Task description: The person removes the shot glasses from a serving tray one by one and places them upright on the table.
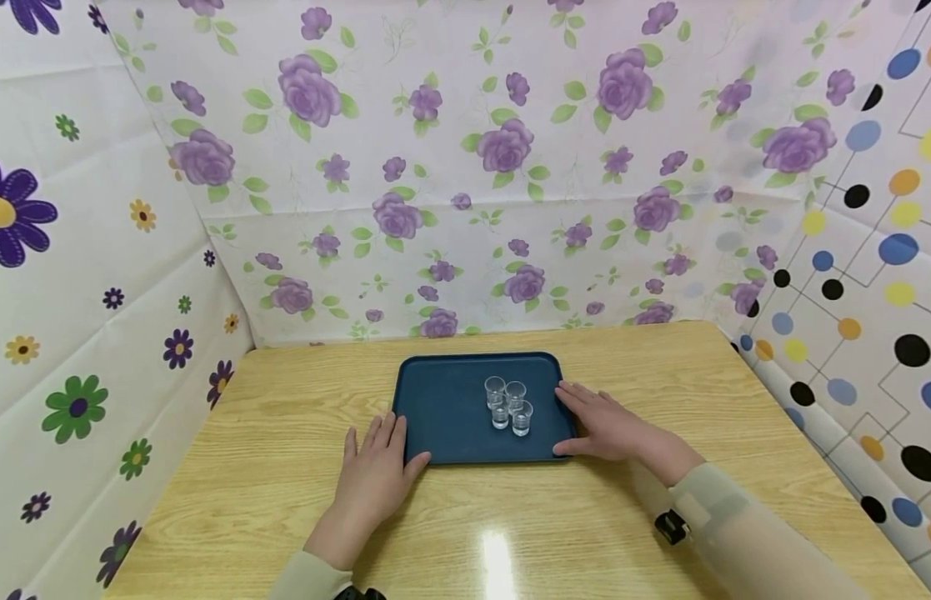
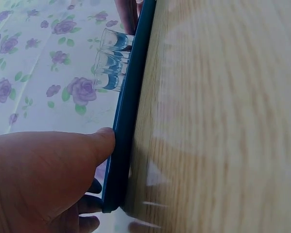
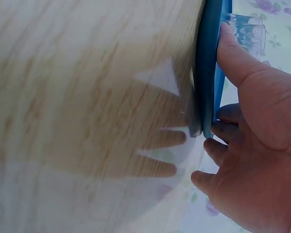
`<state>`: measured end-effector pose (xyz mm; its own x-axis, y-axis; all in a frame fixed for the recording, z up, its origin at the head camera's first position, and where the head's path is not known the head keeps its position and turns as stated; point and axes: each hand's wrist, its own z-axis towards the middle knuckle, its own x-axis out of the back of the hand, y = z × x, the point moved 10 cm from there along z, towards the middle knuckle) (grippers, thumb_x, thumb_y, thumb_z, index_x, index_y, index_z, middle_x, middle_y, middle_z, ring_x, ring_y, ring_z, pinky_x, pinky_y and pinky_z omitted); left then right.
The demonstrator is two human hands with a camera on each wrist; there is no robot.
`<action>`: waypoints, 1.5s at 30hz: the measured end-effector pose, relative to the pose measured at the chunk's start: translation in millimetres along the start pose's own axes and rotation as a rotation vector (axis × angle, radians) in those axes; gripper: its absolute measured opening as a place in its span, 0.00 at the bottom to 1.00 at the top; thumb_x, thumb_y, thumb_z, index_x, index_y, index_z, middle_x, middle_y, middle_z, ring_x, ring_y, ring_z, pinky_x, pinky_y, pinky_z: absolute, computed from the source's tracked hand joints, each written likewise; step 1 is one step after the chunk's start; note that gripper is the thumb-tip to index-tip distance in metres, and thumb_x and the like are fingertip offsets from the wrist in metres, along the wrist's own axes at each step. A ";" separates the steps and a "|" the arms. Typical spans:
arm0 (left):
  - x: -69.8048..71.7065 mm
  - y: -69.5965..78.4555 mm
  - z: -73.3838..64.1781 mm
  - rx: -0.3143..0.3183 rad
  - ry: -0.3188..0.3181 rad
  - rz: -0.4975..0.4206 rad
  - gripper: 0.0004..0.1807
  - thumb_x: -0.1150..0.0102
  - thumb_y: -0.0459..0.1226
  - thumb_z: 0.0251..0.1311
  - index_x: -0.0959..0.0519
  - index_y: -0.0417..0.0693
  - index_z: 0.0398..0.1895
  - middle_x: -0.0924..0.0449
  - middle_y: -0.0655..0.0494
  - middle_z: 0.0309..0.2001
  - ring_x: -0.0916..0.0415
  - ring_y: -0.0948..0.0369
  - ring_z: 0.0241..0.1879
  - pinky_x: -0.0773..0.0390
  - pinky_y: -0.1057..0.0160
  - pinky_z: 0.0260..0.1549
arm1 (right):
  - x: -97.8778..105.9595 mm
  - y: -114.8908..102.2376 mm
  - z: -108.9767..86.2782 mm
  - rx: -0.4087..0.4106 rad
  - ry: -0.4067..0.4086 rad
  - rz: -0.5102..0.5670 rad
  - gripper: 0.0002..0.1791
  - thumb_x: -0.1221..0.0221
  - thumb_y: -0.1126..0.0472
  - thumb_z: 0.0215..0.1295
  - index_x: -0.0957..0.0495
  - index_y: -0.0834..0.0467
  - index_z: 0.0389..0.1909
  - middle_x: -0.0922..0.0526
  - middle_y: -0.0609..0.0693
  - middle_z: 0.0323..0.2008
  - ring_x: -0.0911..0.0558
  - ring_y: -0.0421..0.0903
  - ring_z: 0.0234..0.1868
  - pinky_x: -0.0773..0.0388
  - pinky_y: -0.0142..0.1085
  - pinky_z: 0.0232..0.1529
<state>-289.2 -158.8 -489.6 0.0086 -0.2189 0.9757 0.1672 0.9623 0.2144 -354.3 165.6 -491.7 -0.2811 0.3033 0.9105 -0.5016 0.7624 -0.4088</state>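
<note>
A dark blue rectangular tray (image 1: 442,417) lies on the wooden table. Toward its right side several small clear shot glasses (image 1: 521,419) stand upright in a tight group. My left hand (image 1: 377,475) is at the tray's front left corner, thumb tip on the front rim and extended fingers along the left edge. At the right end, my right hand (image 1: 611,425) spreads its fingers against the short edge, its thumb near the front corner. In the right wrist view the thumb lies on the rim of the tray (image 3: 208,73), with shot glasses (image 3: 252,36) behind it.
The light wooden table (image 1: 285,450) extends around the tray on all sides. Behind it hangs a purple-flowered cloth (image 1: 465,242). Another flowered cloth (image 1: 120,333) covers the left side, and a dotted cloth (image 1: 863,250) covers the right.
</note>
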 end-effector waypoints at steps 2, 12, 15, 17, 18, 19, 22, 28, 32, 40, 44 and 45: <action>0.0 0.1 -0.1 0.002 -0.003 -0.004 0.42 0.44 0.57 0.83 0.35 0.37 0.85 0.40 0.35 0.84 0.47 0.37 0.85 0.54 0.24 0.80 | 0.1 -0.5 -0.5 0.003 0.010 0.008 0.58 0.29 0.37 0.73 0.44 0.70 0.86 0.43 0.70 0.85 0.44 0.72 0.84 0.49 0.72 0.82; 1.8 -10.8 8.4 0.034 0.010 -0.061 0.43 0.45 0.57 0.84 0.38 0.38 0.87 0.44 0.38 0.87 0.51 0.37 0.86 0.57 0.23 0.80 | 7.8 -7.2 -2.7 -0.037 0.192 0.064 0.56 0.31 0.36 0.74 0.43 0.67 0.87 0.40 0.68 0.84 0.42 0.70 0.84 0.43 0.67 0.82; 2.1 -15.2 13.9 0.028 0.027 -0.077 0.42 0.46 0.56 0.85 0.39 0.37 0.87 0.45 0.38 0.87 0.51 0.36 0.86 0.56 0.23 0.80 | 9.2 -11.8 -2.6 -0.071 0.237 0.106 0.54 0.33 0.36 0.76 0.43 0.65 0.87 0.38 0.68 0.84 0.39 0.69 0.83 0.37 0.65 0.81; 3.1 -16.7 16.9 0.020 0.036 -0.081 0.42 0.47 0.56 0.85 0.39 0.37 0.87 0.44 0.37 0.86 0.51 0.35 0.86 0.55 0.23 0.80 | 9.1 -15.2 -2.2 -0.086 0.253 0.130 0.53 0.34 0.37 0.77 0.43 0.64 0.88 0.37 0.68 0.83 0.37 0.69 0.83 0.35 0.65 0.80; 3.4 -17.5 18.2 0.017 0.041 -0.083 0.41 0.47 0.55 0.86 0.39 0.36 0.87 0.44 0.36 0.86 0.50 0.35 0.85 0.54 0.23 0.80 | 8.7 -16.8 -1.6 -0.092 0.259 0.134 0.52 0.34 0.38 0.78 0.43 0.63 0.88 0.36 0.68 0.83 0.36 0.69 0.82 0.34 0.64 0.79; 3.5 -18.4 19.5 0.018 0.043 -0.087 0.41 0.47 0.55 0.86 0.39 0.36 0.87 0.44 0.36 0.86 0.50 0.35 0.85 0.54 0.24 0.80 | 8.6 -18.5 -1.0 -0.095 0.266 0.133 0.51 0.34 0.38 0.78 0.42 0.63 0.87 0.35 0.68 0.82 0.35 0.69 0.82 0.33 0.64 0.78; 1.4 -21.1 22.7 0.024 0.034 -0.099 0.40 0.48 0.54 0.87 0.40 0.36 0.87 0.45 0.36 0.86 0.51 0.35 0.86 0.54 0.24 0.80 | 7.7 -23.4 0.4 -0.101 0.284 0.119 0.49 0.34 0.39 0.79 0.39 0.64 0.86 0.32 0.68 0.80 0.32 0.68 0.80 0.30 0.64 0.77; -5.0 -27.2 28.6 0.040 0.020 -0.134 0.35 0.50 0.46 0.89 0.40 0.34 0.86 0.44 0.35 0.86 0.52 0.35 0.86 0.55 0.26 0.81 | 6.2 -27.5 1.5 -0.125 0.313 0.116 0.44 0.33 0.41 0.79 0.32 0.64 0.83 0.26 0.66 0.77 0.27 0.67 0.77 0.26 0.63 0.74; -5.3 -31.1 30.5 0.042 0.049 -0.149 0.31 0.50 0.40 0.88 0.38 0.32 0.85 0.41 0.32 0.84 0.49 0.34 0.85 0.52 0.26 0.81 | 5.0 -26.8 2.5 -0.151 0.320 0.136 0.43 0.32 0.42 0.78 0.31 0.63 0.82 0.25 0.65 0.76 0.26 0.65 0.76 0.25 0.61 0.73; -4.0 -31.7 29.7 0.008 0.105 -0.158 0.28 0.49 0.33 0.86 0.35 0.25 0.81 0.36 0.27 0.80 0.44 0.32 0.82 0.43 0.31 0.80 | 8.0 -30.5 5.9 -0.165 0.364 0.121 0.39 0.30 0.43 0.76 0.25 0.62 0.78 0.19 0.63 0.71 0.20 0.63 0.71 0.20 0.60 0.69; -4.9 -30.3 30.0 -0.002 0.106 -0.155 0.28 0.50 0.32 0.86 0.35 0.25 0.81 0.36 0.26 0.80 0.43 0.33 0.82 0.42 0.32 0.81 | 5.6 -32.4 8.7 -0.181 0.366 0.134 0.38 0.28 0.42 0.74 0.22 0.60 0.76 0.17 0.60 0.69 0.17 0.61 0.68 0.18 0.59 0.66; -5.1 -30.1 29.9 -0.002 0.108 -0.156 0.28 0.50 0.32 0.86 0.35 0.25 0.81 0.36 0.26 0.80 0.43 0.33 0.82 0.42 0.32 0.81 | 4.4 -33.2 9.3 -0.182 0.365 0.139 0.38 0.28 0.41 0.73 0.21 0.60 0.75 0.16 0.59 0.68 0.17 0.61 0.68 0.17 0.59 0.65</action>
<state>-323.8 -181.8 -499.6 0.0879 -0.3815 0.9202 0.1771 0.9150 0.3624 -346.6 136.3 -474.6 -0.0118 0.5675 0.8233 -0.3173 0.7787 -0.5413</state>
